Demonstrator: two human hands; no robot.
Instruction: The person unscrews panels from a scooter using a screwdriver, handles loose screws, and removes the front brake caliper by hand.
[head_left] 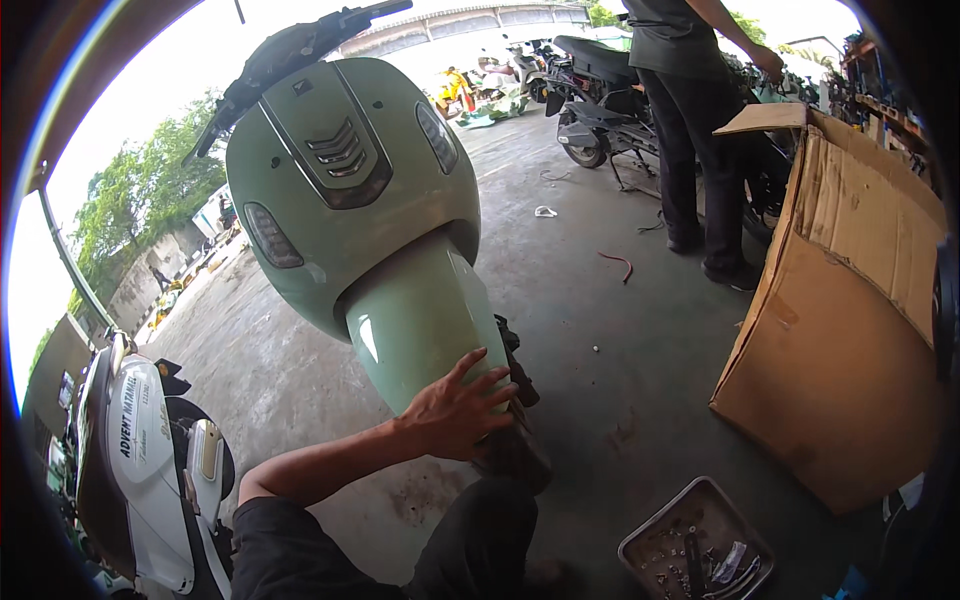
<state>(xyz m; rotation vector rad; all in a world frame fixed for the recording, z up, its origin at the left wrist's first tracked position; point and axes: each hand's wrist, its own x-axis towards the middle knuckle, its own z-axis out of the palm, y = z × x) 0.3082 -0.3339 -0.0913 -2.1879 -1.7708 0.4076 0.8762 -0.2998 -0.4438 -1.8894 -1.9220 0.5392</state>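
A pale green scooter [410,190] stands in front of me, its front panel and dark handlebar [290,60] tilted toward the upper left. My left hand [455,410] lies on the lower end of its green front fender [420,310], fingers spread over the curved surface. Just below the hand shows part of the dark front wheel [525,460]. A black part [513,360] sits beside the fender on its right side. My right hand is out of the picture.
A shallow tray [690,505] with small hardware and a dark tool stands on the floor at lower right. A large cardboard box [840,370] is at right. A white scooter [140,480] is close at left. Another person [690,130] stands by a motorcycle [590,125]. A red strip [622,267] lies between.
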